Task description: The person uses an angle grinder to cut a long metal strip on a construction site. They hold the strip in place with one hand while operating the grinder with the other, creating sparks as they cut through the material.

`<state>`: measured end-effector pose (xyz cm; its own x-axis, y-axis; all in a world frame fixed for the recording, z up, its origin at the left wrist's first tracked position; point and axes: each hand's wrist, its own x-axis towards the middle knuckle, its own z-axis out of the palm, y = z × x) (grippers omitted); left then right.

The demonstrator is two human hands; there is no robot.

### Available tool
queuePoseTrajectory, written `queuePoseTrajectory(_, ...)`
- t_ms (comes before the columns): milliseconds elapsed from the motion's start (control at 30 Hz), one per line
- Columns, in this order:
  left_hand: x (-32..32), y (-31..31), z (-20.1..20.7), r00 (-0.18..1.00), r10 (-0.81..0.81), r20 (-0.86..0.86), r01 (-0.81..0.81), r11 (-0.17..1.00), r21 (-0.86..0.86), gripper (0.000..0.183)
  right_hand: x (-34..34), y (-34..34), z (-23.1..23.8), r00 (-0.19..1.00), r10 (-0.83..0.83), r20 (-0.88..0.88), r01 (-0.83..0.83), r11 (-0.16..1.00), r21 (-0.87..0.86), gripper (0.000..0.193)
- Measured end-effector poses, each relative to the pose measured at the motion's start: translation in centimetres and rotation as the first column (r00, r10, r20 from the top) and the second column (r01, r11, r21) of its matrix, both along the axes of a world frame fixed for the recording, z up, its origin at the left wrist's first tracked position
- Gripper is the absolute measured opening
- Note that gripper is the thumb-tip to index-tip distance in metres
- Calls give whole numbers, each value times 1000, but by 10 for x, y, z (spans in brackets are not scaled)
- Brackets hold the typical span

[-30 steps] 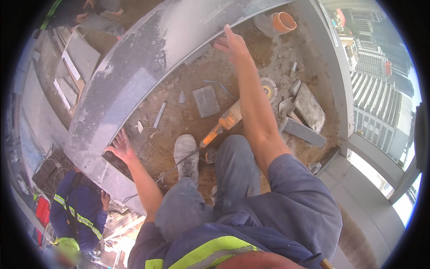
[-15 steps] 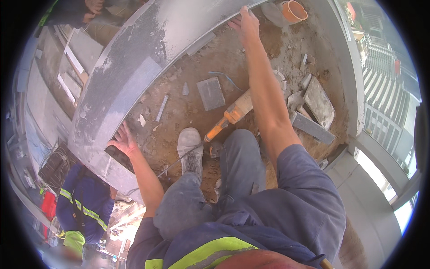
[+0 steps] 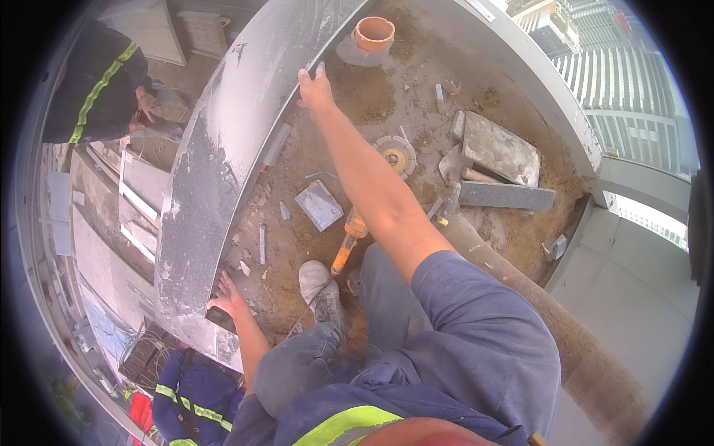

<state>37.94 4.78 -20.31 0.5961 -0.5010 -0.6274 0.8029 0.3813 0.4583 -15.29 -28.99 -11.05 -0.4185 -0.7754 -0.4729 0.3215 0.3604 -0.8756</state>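
A long, curved grey slab (image 3: 219, 167), pale and smeared in its upper part, runs down the left of the ground. My right hand (image 3: 316, 91) grips its inner edge farther away, thumb and finger showing at the rim. At the slab's near end, my left hand (image 3: 229, 300) holds the same edge, its fingers partly spread; what lies under the rim is hidden. Below my right forearm lies an orange angle grinder (image 3: 348, 241) with a round disc (image 3: 394, 154), partly covered by the arm. A small square grey tile (image 3: 319, 205) rests on the dirt between my hands.
An orange bucket (image 3: 374, 33) stands at the far end. Broken slabs (image 3: 500, 149) and a dark stone strip (image 3: 506, 196) lie right, inside a low wall (image 3: 535, 63). One co-worker's hand (image 3: 145, 104) shows upper left; another person (image 3: 195, 398) is lower left. A cord passes my shoe (image 3: 318, 286).
The view has turned, so the slab stands steeper in the picture. Both hands stay on its edge. More of a grey strip shows beside the slab, and the co-worker at upper left is more visible.
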Motion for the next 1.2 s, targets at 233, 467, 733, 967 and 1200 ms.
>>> queuePoseTrajectory(233,3,-15,0,999,16,-37,-11,993,121,124,-40,-29,-39,981,31,-193,-23,999,45,81)
queuePoseTrajectory(467,-19,-31,23,992,-30,124,-11,949,315,108,-40,-15,-8,993,43,-113,-31,994,105,82)
queuePoseTrajectory(733,-24,-33,16,982,-27,185,-33,948,315,110,-36,-24,-8,987,50,-153,-37,995,91,82)
queuePoseTrajectory(967,-33,-38,14,978,-18,206,-47,950,308,113,-39,-22,-8,997,64,36,-67,995,75,80)
queuePoseTrajectory(1200,-27,-36,14,967,-19,255,-91,906,414,106,-39,-24,-11,997,73,-9,-72,993,94,74)
